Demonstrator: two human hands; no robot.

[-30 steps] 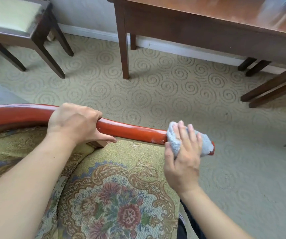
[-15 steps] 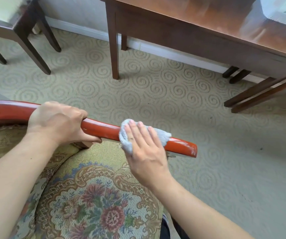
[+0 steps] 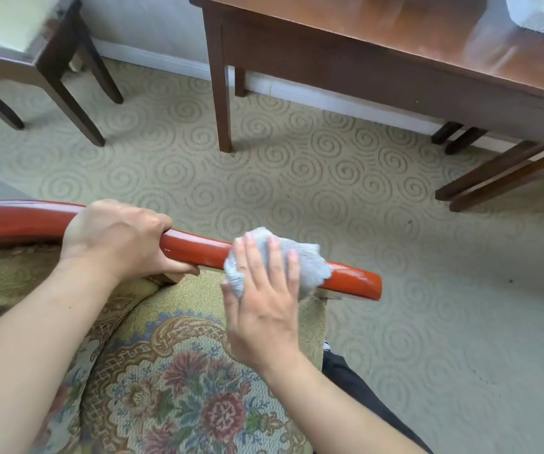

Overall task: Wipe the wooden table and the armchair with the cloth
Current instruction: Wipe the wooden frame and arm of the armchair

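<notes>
- The cloth [image 3: 283, 257] is a small grey-blue wad, draped over the glossy red wooden armrest [image 3: 198, 250] of the armchair [image 3: 172, 371], near its free end; it looks soft, light and limp, so it should mould to the rounded rail.
- The right hand [image 3: 264, 306] lies flat on the cloth, fingers [image 3: 273, 257] spread and pressing it down rather than pinching it; palm pressure is the likely best hold, since a loose wad may slide on lacquer.
- The left hand [image 3: 116, 240] is curled around the armrest just beside the cloth, steadying the chair.
- The wooden counter [image 3: 395, 70] stands well apart across the carpet [image 3: 296, 178]; its top looks hard and smooth.
</notes>
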